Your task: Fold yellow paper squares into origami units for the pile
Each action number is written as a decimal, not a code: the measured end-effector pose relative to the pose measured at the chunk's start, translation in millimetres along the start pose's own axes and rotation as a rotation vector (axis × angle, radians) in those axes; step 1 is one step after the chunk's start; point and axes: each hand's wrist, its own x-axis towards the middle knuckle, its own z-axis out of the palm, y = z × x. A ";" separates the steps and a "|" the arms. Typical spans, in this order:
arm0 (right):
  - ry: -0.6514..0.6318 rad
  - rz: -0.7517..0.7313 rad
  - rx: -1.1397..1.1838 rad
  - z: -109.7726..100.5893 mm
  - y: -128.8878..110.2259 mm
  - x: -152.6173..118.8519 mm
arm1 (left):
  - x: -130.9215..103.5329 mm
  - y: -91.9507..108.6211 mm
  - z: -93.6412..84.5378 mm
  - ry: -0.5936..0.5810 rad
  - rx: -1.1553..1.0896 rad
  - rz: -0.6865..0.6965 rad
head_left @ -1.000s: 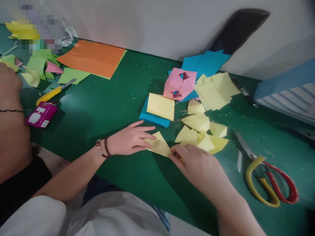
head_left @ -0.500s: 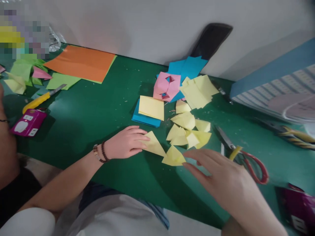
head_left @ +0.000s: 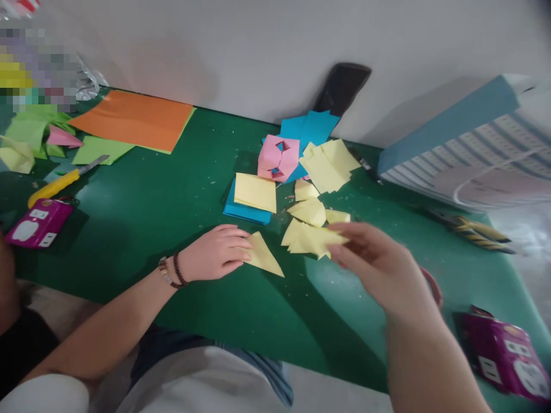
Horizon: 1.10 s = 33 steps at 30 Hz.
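My left hand, with beaded bracelets at the wrist, grips one end of a pale yellow folded paper triangle low over the green table. Its fingers cover that end. To the right, my right hand pinches a yellow folded paper piece between thumb and fingers, slightly blurred. This piece overlaps a cluster of folded yellow pieces, and I cannot make out its whole outline. Just beyond the left hand, a small stack of yellow square sheets lies on blue sheets.
A pink folded paper shape stands near yellow sheets and blue sheets. Scissors lie mostly behind my right hand. Pliers, a yellow cutter knife, purple packets and orange paper surround the work. Another person's arm shows at left.
My right hand has picked up the yellow folded piece near the triangle's tip and moved it up toward the cluster. My left hand stays on the triangle. The view has shifted slightly.
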 end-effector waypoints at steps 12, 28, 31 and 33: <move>-0.173 0.148 0.082 25.9 -18.2 92.4 | 0.5 -1.1 1.0 0.040 -0.021 0.015; 0.258 -0.346 -0.567 31.4 -22.9 65.7 | 1.4 -0.2 -2.5 0.048 -0.022 0.016; 0.182 -0.511 -0.400 37.4 -27.8 29.2 | 2.2 0.1 -3.4 0.083 -0.016 0.024; 0.021 -0.554 -0.346 46.3 -24.0 9.3 | 3.1 0.7 -3.6 0.135 -0.012 0.018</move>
